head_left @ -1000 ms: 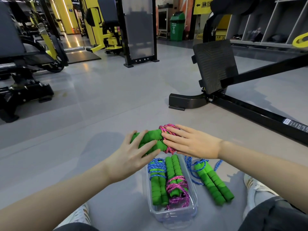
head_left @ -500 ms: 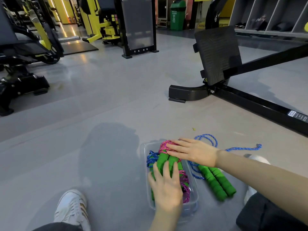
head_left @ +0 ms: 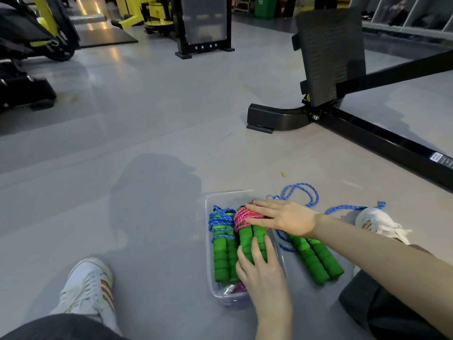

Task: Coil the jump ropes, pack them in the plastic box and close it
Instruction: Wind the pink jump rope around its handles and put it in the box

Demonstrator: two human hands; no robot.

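A clear plastic box point(head_left: 208, 244) sits on the grey floor between my legs. A jump rope with green foam handles, coiled in blue cord point(head_left: 223, 244), lies along the box's left side. Beside it is a pink-corded jump rope bundle point(head_left: 241, 217) on top of another pink rope point(head_left: 237, 288). My left hand point(head_left: 263, 273) lies over this bundle's green handles. My right hand point(head_left: 286, 218) presses flat on its pink coil. Just right of the box, a blue jump rope point(head_left: 316, 260) lies on the floor with its cord trailing loose. No lid is in view.
My left shoe point(head_left: 85, 285) and right shoe point(head_left: 377, 222) flank the box. A black gym machine base point(head_left: 277, 117) and its long rail point(head_left: 382, 143) stand ahead on the right. More black and yellow machines point(head_left: 36, 45) stand far left.
Both hands have brought the pink-corded bundle down from above the box and laid it inside. The view has tilted downward.
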